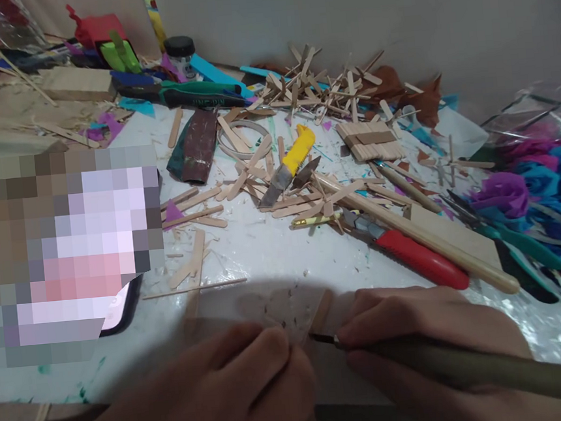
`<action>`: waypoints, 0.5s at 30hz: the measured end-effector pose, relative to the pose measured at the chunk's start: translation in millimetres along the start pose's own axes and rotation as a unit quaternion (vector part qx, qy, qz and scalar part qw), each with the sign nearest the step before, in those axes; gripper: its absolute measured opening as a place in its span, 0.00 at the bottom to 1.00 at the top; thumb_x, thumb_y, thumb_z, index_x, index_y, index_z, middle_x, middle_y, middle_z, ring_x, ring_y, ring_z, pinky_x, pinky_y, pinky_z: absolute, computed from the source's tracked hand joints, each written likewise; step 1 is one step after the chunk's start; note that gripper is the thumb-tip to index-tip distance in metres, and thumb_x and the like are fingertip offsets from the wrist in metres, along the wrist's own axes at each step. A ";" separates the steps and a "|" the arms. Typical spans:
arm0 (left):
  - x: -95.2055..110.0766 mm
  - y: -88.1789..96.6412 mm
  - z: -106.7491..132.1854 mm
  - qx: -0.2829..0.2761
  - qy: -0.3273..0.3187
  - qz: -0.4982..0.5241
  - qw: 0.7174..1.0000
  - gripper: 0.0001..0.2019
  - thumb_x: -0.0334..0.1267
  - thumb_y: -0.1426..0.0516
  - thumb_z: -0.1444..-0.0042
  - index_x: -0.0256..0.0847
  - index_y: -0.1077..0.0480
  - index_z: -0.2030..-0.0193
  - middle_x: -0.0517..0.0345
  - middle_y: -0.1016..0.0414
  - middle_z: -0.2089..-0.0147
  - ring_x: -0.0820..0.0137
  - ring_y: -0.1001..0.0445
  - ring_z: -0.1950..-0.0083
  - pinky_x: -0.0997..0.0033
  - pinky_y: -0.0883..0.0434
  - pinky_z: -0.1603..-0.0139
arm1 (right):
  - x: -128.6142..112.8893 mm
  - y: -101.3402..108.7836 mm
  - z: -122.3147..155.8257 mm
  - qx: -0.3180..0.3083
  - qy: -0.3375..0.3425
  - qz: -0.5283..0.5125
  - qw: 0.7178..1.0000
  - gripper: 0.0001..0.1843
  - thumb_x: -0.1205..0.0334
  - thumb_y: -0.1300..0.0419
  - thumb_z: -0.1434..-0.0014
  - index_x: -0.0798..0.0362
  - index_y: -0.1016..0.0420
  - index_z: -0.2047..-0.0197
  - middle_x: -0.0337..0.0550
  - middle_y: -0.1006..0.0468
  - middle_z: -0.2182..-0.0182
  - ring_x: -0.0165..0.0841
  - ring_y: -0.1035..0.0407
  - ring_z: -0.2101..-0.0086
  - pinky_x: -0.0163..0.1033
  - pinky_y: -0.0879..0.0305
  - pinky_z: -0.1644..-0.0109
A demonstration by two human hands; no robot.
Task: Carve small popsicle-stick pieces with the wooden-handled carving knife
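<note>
My right hand [429, 335] grips a tool [490, 366] with a thick olive-brown handle and a thin, dark metal tip. The tip meets the lower visible end of a small wooden craft stick [321, 310], which slants up between my hands. Just left of the tip, my left hand [256, 376] is closed, thumb and fingers pressed together. What those fingers pinch, if anything, is hidden. Both hands are low over a white board [268, 297], close to its front edge.
A pixelated phone [122, 309] lies left. Ahead are loose craft sticks [304, 198], a yellow utility knife [289, 164], a red-handled cutter [422, 260] and a wooden dowel [425, 237]. Green-handled pliers [525, 254] and paper flowers [500, 194] are right; a dark-lidded jar [181, 55] stands at the back.
</note>
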State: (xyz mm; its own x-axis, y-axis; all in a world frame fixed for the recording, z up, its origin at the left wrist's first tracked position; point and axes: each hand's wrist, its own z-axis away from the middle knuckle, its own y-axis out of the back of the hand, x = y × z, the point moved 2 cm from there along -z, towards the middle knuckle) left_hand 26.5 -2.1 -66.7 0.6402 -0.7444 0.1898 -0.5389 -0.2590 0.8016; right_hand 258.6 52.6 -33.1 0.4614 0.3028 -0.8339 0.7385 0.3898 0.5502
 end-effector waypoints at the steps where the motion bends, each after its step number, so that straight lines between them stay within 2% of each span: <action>1: -2.1 0.3 -1.0 0.012 0.005 -0.004 1.000 0.20 0.26 0.45 0.17 0.41 0.20 0.62 0.62 0.16 0.62 0.67 0.21 0.60 0.65 0.21 0.54 | -0.2 -1.4 3.0 0.009 0.003 0.003 1.000 0.08 0.66 0.25 0.35 0.41 0.13 0.62 0.34 0.10 0.70 0.33 0.17 0.75 0.34 0.18 0.68; 3: -6.3 0.2 -2.7 0.023 -0.018 -0.010 1.000 0.18 0.26 0.44 0.18 0.42 0.21 0.61 0.62 0.19 0.64 0.67 0.25 0.63 0.64 0.24 0.57 | 0.8 -5.0 9.9 0.036 0.015 0.011 0.999 0.10 0.67 0.25 0.34 0.38 0.13 0.59 0.33 0.11 0.71 0.34 0.18 0.76 0.36 0.17 0.67; 4: -6.6 0.3 -3.3 0.033 -0.066 0.006 0.997 0.17 0.27 0.43 0.19 0.42 0.21 0.61 0.63 0.21 0.65 0.67 0.27 0.65 0.64 0.26 0.59 | 1.9 -7.0 13.2 0.047 0.024 0.018 0.998 0.11 0.67 0.25 0.34 0.36 0.13 0.58 0.33 0.11 0.70 0.34 0.18 0.75 0.37 0.17 0.67; 5: -7.0 -0.3 -3.8 0.026 -0.087 0.012 0.996 0.16 0.28 0.43 0.19 0.42 0.21 0.60 0.63 0.21 0.65 0.67 0.28 0.66 0.64 0.27 0.60 | 3.3 -8.8 15.9 0.054 0.037 0.026 0.998 0.13 0.67 0.26 0.34 0.35 0.14 0.56 0.32 0.10 0.69 0.35 0.17 0.75 0.37 0.17 0.66; 6: -7.7 -0.8 -4.5 0.019 -0.069 0.019 0.997 0.17 0.28 0.44 0.18 0.42 0.21 0.61 0.62 0.20 0.64 0.66 0.27 0.65 0.63 0.27 0.59 | 4.8 -10.2 17.8 0.055 0.052 0.033 0.997 0.15 0.68 0.27 0.34 0.34 0.15 0.53 0.32 0.10 0.68 0.34 0.17 0.74 0.37 0.17 0.66; 7: -8.4 -1.6 -5.0 0.002 -0.023 0.014 1.000 0.19 0.28 0.46 0.18 0.42 0.22 0.62 0.61 0.20 0.64 0.65 0.26 0.62 0.61 0.26 0.55 | 6.4 -11.3 18.5 0.047 0.067 0.037 0.996 0.16 0.69 0.28 0.33 0.33 0.16 0.52 0.33 0.10 0.68 0.34 0.16 0.73 0.37 0.18 0.66; 9: -5.6 -1.8 -5.3 -0.007 0.027 0.015 0.999 0.21 0.28 0.48 0.16 0.42 0.22 0.63 0.60 0.19 0.63 0.63 0.24 0.59 0.60 0.26 0.51 | 8.8 -11.8 17.4 0.011 0.103 0.037 0.994 0.18 0.70 0.31 0.34 0.35 0.17 0.49 0.33 0.10 0.69 0.33 0.17 0.74 0.35 0.19 0.66; 12: -0.9 -1.5 -5.6 -0.014 0.056 0.040 0.998 0.22 0.27 0.50 0.16 0.41 0.20 0.61 0.59 0.18 0.62 0.63 0.24 0.58 0.59 0.26 0.50 | 10.2 -9.2 13.8 -0.040 0.143 0.041 0.988 0.19 0.71 0.33 0.34 0.39 0.18 0.46 0.34 0.11 0.70 0.32 0.18 0.75 0.34 0.21 0.67; 15: -0.7 -1.7 -7.2 -0.025 0.054 0.055 0.997 0.21 0.25 0.47 0.19 0.41 0.20 0.63 0.59 0.19 0.62 0.63 0.24 0.58 0.58 0.25 0.49 | 10.1 -8.5 15.4 -0.044 0.147 0.032 0.988 0.20 0.71 0.32 0.33 0.37 0.20 0.44 0.34 0.11 0.69 0.32 0.18 0.74 0.35 0.21 0.66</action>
State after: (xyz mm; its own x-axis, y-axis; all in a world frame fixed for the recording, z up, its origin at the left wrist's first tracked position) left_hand 30.8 3.3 -64.2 0.6352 -0.6956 0.3357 -0.5831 -0.1469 0.7990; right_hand 264.5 38.9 -46.9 0.3342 0.5642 -0.7550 0.6611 0.4306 0.6144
